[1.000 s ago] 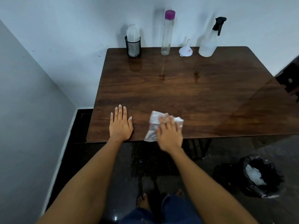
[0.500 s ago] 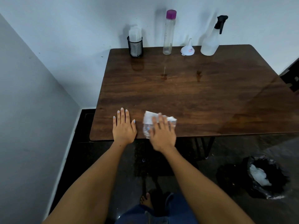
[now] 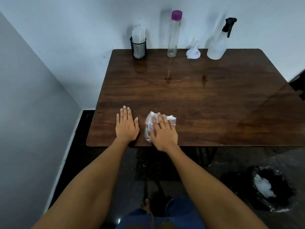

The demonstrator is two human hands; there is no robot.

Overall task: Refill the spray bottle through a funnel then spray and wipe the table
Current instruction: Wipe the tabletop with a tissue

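Observation:
My right hand (image 3: 162, 130) presses flat, fingers straight, on a crumpled white tissue (image 3: 149, 120) near the front edge of the dark wooden table (image 3: 206, 104). Flat on the wood just left of it lies my left hand (image 3: 126, 125), holding nothing. At the table's back edge against the wall stand a clear spray bottle with a black trigger head (image 3: 217, 45), a white funnel (image 3: 193, 52) turned mouth down, and a tall clear bottle with a purple cap (image 3: 173, 33).
A black mesh holder with white tissues (image 3: 138, 47) stands at the back left. On the floor at the right sits a bin with a black bag (image 3: 270, 187) holding white waste. White walls close in behind and to the left. A dark object (image 3: 298, 86) pokes in at right.
My right hand has slid the tissue a little to the left along the table's front edge, closer to my left hand, which has stayed in place.

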